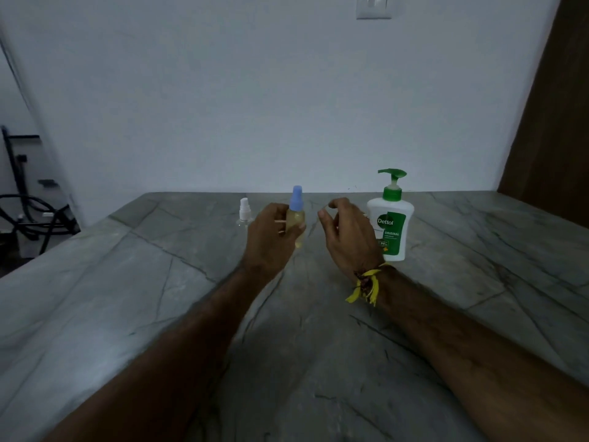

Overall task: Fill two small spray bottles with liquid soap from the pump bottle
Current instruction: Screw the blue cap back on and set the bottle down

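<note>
grey veined stone counter point(127, 298) against a white wall point(223, 90) (switch plate point(373, 8) high up), black hoses point(28, 212) left.

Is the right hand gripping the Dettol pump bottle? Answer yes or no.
No. The right hand hovers with loosely curled fingers just left of the Dettol pump bottle, holding nothing, while the left hand holds the blue-capped spray bottle.

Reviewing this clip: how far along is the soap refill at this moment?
Looks done: the blue-capped spray bottle holds yellowish liquid and is capped. In hand: the left hand grips it; the right hand hovers beside it, holding nothing. Left: the clear spray bottle looks empty, on the counter. The pump bottle stands untouched.
</note>
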